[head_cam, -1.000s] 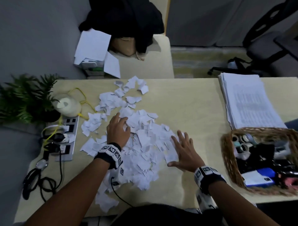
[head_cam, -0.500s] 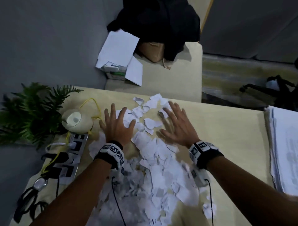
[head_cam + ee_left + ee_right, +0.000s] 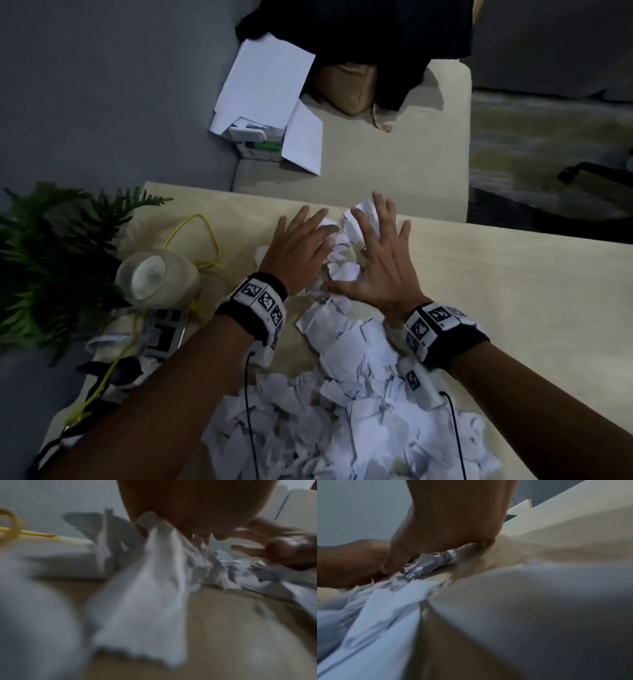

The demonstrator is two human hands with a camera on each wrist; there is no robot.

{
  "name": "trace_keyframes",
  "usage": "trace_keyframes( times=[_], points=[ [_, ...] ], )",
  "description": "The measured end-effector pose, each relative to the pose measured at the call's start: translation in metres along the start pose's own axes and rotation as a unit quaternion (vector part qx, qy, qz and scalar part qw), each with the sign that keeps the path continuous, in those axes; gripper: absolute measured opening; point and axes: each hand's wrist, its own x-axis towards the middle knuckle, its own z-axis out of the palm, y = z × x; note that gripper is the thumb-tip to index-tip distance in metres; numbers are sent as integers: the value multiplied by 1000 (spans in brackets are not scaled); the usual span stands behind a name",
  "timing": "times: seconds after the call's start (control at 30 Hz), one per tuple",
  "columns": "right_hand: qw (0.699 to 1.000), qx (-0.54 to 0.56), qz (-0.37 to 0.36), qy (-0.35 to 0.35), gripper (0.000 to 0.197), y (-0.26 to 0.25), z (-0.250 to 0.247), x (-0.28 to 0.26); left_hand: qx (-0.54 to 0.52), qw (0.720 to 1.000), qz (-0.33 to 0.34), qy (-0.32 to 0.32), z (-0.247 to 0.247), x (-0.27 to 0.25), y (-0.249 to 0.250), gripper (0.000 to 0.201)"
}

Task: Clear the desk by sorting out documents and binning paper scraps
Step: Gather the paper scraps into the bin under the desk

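Dim, bluish light throughout; head view soft, bent at the edges. Both wrist views heavily motion-blurred, near scraps (image 3: pixel 140 601) out of focus.

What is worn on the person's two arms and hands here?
Hands and forearms are bare, no sleeves. Each wrist carries a black band faced with white blocks printed with black square codes; the right band matches. A thin black cable hangs from each.
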Motion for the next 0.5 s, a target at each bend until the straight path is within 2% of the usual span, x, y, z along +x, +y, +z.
trace_keyframes(
  times=[0.1, 0.17, 0.27, 0.37, 0.43, 0.5],
  points=[
    [998, -33, -29, -50, 122, 2, 3, 9, -64, 994, 36, 80, 2, -22, -5, 46],
    [992, -70, -57, -87, 117, 0, 3, 11, -58, 986, 51, 147, 0, -39, -12, 37],
    [979, -91, -122, -137, 108, -7, 4, 4, -13, 981, -2, 196, -3, -61, -25, 34],
    [962, -54, -216, -158, 94, -17, 5, -17, -11, 986, -46, 160, 0, -78, -34, 45],
    [958, -18, -241, -155, 89, -23, 5, -37, -62, 993, -14, 103, 6, -91, -32, 56],
    [960, 9, -239, -145, 92, -31, 4, -53, -60, 996, 16, 57, 13, -104, -22, 65]
  ],
)
